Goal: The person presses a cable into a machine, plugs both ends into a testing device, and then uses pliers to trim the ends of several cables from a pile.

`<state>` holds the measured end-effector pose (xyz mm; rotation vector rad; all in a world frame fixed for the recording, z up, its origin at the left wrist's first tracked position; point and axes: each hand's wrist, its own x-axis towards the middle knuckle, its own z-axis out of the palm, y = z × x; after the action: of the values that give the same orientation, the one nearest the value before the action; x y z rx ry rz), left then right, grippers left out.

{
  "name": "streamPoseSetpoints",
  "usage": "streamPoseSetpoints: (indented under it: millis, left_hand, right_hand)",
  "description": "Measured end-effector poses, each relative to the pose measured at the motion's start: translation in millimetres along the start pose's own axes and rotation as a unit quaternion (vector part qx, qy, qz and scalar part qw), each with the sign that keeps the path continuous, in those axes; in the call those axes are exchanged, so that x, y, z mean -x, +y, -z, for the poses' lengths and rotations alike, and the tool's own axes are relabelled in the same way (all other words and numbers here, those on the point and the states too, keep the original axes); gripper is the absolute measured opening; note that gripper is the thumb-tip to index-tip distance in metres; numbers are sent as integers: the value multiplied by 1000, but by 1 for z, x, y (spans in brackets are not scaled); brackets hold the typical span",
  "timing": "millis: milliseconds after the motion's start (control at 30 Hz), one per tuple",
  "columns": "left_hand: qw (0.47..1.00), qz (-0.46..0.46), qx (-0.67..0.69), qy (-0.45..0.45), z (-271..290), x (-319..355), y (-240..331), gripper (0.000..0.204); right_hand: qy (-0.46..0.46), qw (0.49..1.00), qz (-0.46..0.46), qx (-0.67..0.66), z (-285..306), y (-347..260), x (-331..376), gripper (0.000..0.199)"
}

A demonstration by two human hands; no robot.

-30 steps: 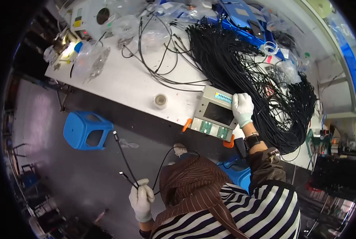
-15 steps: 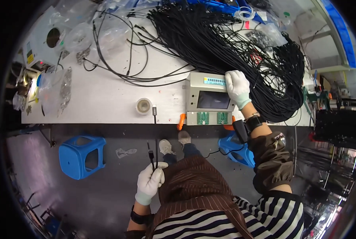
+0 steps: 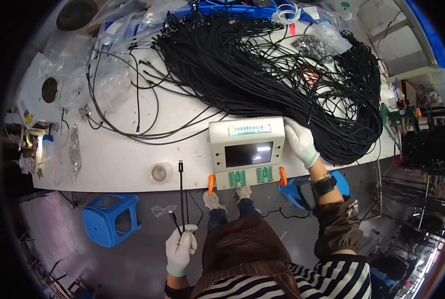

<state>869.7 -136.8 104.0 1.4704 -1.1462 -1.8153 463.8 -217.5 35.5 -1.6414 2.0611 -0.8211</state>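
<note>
My left hand (image 3: 181, 248), in a white glove, is closed on black cables (image 3: 183, 202) in front of the table. One straight length rises from my fingers to a plug (image 3: 181, 164) over the table's front edge; a second plug (image 3: 172, 214) sticks up just above the glove. A beige box (image 3: 246, 130) with a dark screen (image 3: 248, 154) and two green circuit boards (image 3: 237, 178) stands at the front edge. My gloved right hand (image 3: 302, 143) touches the box's upper right side, its fingertips hidden there.
A large heap of black cables (image 3: 232, 65) covers the back and right of the table (image 3: 118, 164). A tape roll (image 3: 158, 173) lies left of the box, and orange clamps (image 3: 211, 184) flank it. Blue stools (image 3: 108, 219) stand below. Plastic bags (image 3: 113, 84) lie at the back left.
The view has shifted, so the table sits lower. My right hand has slid from the box's top right corner down along its right side. My left hand keeps the cables.
</note>
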Motion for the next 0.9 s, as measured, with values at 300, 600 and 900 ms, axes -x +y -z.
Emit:
streamPoseSetpoints:
  millis: [300,600,900]
  left_hand:
    - [1000,-3,-31,-7,-32,-10,10,30]
    - [997,9,-45,-57,-52,-15,19,27]
    - [987,-61,-89,-120,-46,-6,32,29]
  right_hand:
    - [-64,993,-75,-63,25,-15,-77,37]
    - [-61,993,-22,97,-10,-66,-51,41]
    - [237,940,239,58,-13,-70,-9,36]
